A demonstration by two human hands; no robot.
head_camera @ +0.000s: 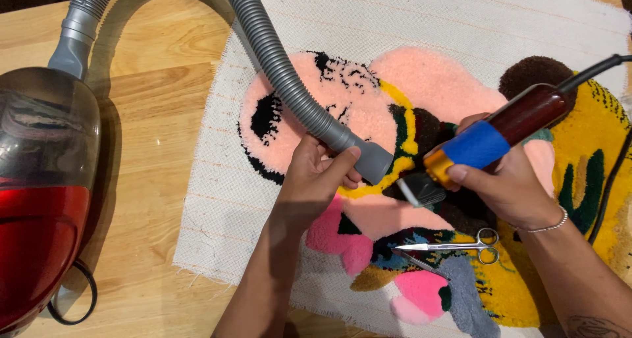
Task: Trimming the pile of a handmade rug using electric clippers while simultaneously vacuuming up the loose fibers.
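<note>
A tufted rug (434, 81) with pink, yellow, black and brown pile lies on white backing cloth. My left hand (316, 180) grips the grey nozzle end of a ribbed vacuum hose (289, 88), its mouth resting on the pile. My right hand (507, 180) holds a corded electric clipper (494, 137) with a dark red body, blue tape band and gold head; its black blade touches the dark pile just right of the nozzle. Small silver scissors (454, 246) lie shut on the rug below both hands.
A red vacuum cleaner with a clear dome (39, 200) stands at the left on the wooden floor (145, 147). Its hose arches over the cloth's top left. The clipper's black cord (609, 180) runs down the right side of the rug.
</note>
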